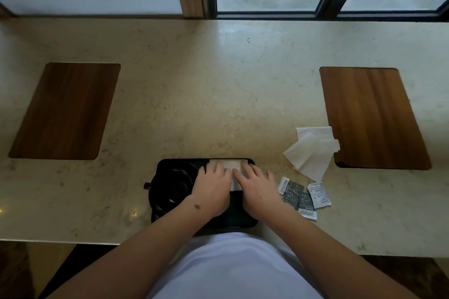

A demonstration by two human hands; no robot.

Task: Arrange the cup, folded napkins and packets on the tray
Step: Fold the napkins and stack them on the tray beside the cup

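A black tray (245, 222) lies at the near edge of the counter. In its left half stands a black cup (171, 187), its handle pointing left. A folded white napkin (228, 164) lies across the tray's far right part. My left hand (212, 189) and my right hand (257, 189) both rest flat on this napkin, fingers spread, side by side. To the right of the tray, on the counter, lie several packets (301, 195), some dark and some white. Beyond them sit loose unfolded white napkins (312, 152).
The beige stone counter (218, 92) carries two wooden boards, one at the left (65, 111) and one at the right (371, 116). A window with dark frames runs along the back edge. The loose napkins touch the right board's corner.
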